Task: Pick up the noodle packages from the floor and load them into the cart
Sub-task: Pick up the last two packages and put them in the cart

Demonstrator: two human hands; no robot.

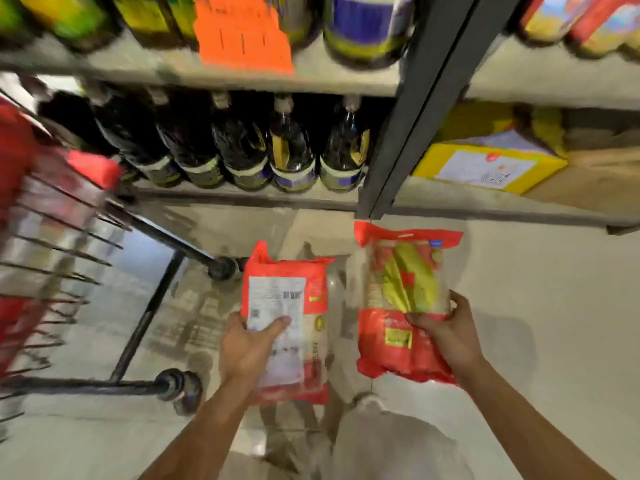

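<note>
Far left: cart [52, 254], red frame with dark wire sides, blurred; its black wheel [180, 389] sits on the pale floor [554, 306]. Right of the wheel: left hand [249, 348] grasps the first noodle package [287, 306], thumb across the white printed label, fingers behind it. The package is red and clear, back side up, long axis pointing toward the shelf [242, 197]. It is outside the cart, over the floor. Just beside it, not touching: second noodle package [401, 299], red with a green picture facing up. The right hand [446, 327] grasps it at its right edge, thumb on the front. It is also outside the cart. Behind both, the bottom shelf carries a row of dark bottles [291, 150]. Far right, past a dark post [398, 133], stands a yellow box [488, 164].
</note>
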